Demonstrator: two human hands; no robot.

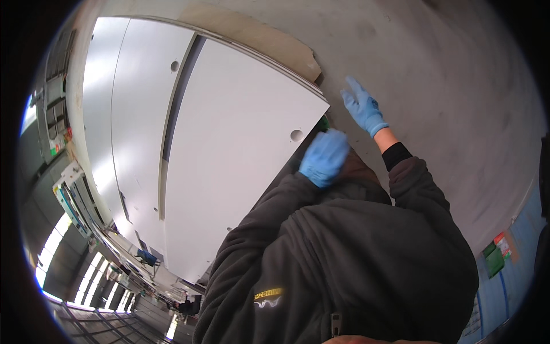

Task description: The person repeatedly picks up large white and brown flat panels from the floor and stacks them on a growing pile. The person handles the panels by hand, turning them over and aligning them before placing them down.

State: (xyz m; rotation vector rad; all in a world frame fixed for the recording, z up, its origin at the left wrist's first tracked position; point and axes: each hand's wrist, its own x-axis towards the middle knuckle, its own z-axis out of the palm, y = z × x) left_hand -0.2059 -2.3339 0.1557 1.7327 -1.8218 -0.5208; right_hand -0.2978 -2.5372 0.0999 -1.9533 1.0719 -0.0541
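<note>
My left hand (325,159), in a blue glove, is just beside the right edge of a large white panel (235,120). It is smeared by motion and its fingers look bent, so I cannot tell what they do. Farther right, over the grey floor, my right hand (362,110) wears a blue glove too; its fingers are stretched out and nothing is in them. The panel's far right corner lies between the two hands' level. Close to that corner, a round hole (296,135) shows in the panel.
A second white panel (149,86) lies left of the first, across a narrow dark gap. Tan board (269,43) sticks out behind the stacked panels. Grey floor (435,74) stretches right. A green and red object (496,255) lies by blue sheeting (524,229).
</note>
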